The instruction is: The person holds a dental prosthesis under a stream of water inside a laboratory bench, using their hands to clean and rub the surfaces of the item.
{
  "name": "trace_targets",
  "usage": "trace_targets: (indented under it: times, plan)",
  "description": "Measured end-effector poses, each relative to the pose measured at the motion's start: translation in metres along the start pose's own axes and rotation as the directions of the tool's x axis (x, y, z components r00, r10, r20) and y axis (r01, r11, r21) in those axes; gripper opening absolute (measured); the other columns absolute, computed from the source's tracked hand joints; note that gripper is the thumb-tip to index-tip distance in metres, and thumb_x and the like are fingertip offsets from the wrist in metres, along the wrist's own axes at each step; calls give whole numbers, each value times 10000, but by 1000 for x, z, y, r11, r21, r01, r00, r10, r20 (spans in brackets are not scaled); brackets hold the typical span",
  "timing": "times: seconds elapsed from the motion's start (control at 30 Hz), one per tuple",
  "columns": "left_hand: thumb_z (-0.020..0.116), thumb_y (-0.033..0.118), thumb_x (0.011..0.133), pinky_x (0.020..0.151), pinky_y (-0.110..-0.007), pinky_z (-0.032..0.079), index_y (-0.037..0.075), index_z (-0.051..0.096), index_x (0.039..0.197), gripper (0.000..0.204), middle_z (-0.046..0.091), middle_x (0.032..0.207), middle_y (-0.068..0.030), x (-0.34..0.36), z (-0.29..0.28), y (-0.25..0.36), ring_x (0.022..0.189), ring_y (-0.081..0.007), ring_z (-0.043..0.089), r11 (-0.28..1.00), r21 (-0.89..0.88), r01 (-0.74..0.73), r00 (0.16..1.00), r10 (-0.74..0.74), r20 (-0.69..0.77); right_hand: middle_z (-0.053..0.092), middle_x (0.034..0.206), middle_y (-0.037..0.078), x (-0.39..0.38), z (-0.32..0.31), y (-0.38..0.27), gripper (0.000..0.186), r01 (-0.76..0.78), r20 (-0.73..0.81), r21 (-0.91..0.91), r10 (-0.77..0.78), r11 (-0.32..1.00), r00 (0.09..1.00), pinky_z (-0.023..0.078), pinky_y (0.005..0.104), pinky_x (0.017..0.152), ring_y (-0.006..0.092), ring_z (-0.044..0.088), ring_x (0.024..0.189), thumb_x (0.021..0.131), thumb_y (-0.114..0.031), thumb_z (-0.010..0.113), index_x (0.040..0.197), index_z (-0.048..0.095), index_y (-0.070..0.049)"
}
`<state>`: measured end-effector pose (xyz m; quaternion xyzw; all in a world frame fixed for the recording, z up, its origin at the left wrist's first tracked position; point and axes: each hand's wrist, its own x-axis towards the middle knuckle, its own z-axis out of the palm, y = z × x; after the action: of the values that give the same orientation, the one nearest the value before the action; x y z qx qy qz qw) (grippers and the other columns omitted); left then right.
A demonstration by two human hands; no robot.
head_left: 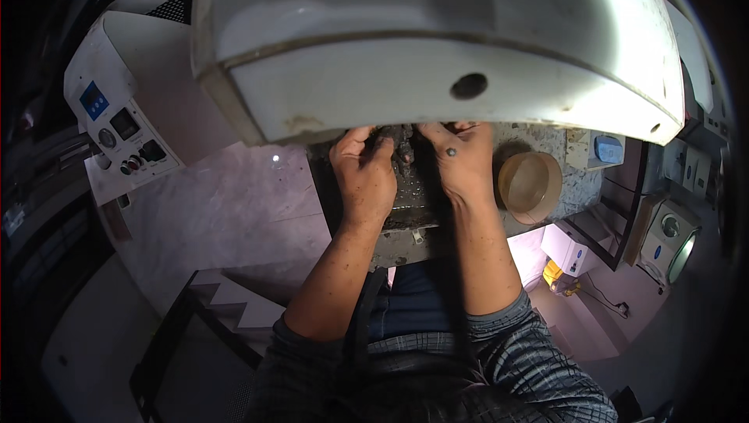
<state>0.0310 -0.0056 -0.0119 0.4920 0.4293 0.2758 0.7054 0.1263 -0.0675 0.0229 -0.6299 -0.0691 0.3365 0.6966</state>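
Note:
Both arms reach forward under the lower edge of a large white machine hood (351, 88). My left hand (363, 177) is curled at the left side of a dark, wet, grit-covered metal part (403, 150), its thumb beside it. On the other side my right hand (466, 162) is bent inward, thumb towards the same part, with a grey spot of grit on its back. The hood's edge hides most fingertips, so what each hand grips does not show. Below the hands lies a dark, muddy work surface (409, 212).
A tan round bowl (530, 187) stands right of my right forearm. Beyond it is a small blue box (608, 149). At left, a white control box (129, 138) with knobs and a display stands by a pale tabletop (234, 212). A lit lamp unit (671, 240) is at far right.

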Motion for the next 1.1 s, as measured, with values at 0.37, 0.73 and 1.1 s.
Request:
trace_targets:
  times: [0.37, 0.73, 1.1]
  plan:
    - [494, -136, 798, 560, -209, 466, -83, 606, 908, 165, 620, 764, -58, -3, 4, 23, 619, -63, 549, 994, 97, 55, 998, -52, -39, 690, 855, 66, -1, 0, 0, 115, -22, 8, -36, 22, 999, 1000, 468, 202, 716, 75, 604, 756, 807, 71, 616, 898, 682, 51]
    - [521, -85, 851, 558, -199, 468, -75, 608, 1031, 200, 637, 818, -59, -23, -12, 2, 639, -61, 569, 969, 195, -153, 988, 148, 39, 682, 843, 52, -14, -12, 0, 141, -128, 46, -59, 131, 990, 990, 469, 204, 714, 68, 596, 758, 800, 62, 625, 930, 677, 44]
    - [575, -55, 847, 570, -199, 457, -69, 607, 1009, 165, 624, 814, -63, -30, -23, 0, 673, -79, 583, 879, 364, -307, 952, 284, 117, 681, 890, 56, -19, -17, -5, 202, 37, 188, -276, 16, 961, 982, 465, 220, 753, 70, 583, 808, 777, 41, 662, 978, 662, 37]
